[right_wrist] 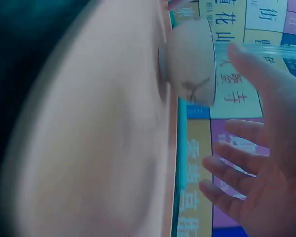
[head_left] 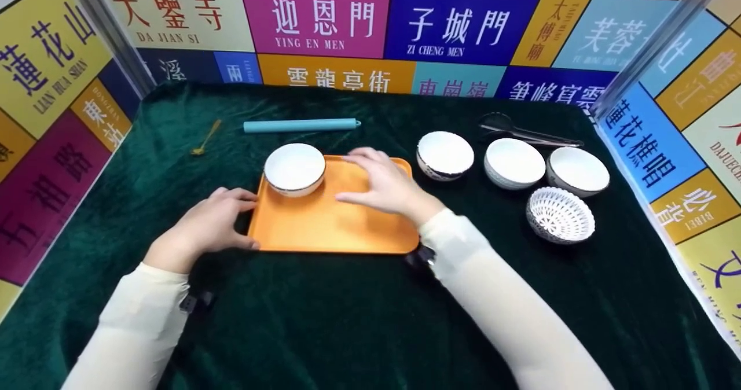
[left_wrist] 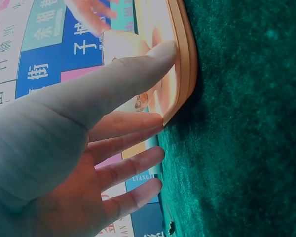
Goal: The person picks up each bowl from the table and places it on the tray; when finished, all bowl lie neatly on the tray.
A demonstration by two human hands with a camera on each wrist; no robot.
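The left hand [head_left: 202, 223] rests against the left edge of an orange tray [head_left: 330, 228], its thumb at the near left corner and its fingertips farther up the side; the fingers are spread and extended, touching the rim without curling round it. The right hand [head_left: 389, 184] is over the right half of the tray, thumb and fingers apart, holding nothing. The tray lies flat on a desk covered with dark green cloth [head_left: 347, 320], and a white bowl [head_left: 295, 169] stands upright in its far left corner; the right wrist view shows a dark branch-like mark on the bowl's outside. Beyond the tray lies a light blue rod [head_left: 300, 125], and to the rod's left is a small gold spoon [head_left: 198, 150]. To the right of the tray stand a dark-rimmed bowl [head_left: 445, 154], a pale-patterned bowl [head_left: 514, 162] and another white-lined bowl [head_left: 578, 170], with a lattice-patterned bowl [head_left: 560, 215] nearer the person. Behind these lies a black long-handled utensil [head_left: 538, 135]. Both arms wear cream sleeves [head_left: 142, 315]. Coloured panels with Chinese lettering [head_left: 315, 17] rise behind the desk and along both sides.
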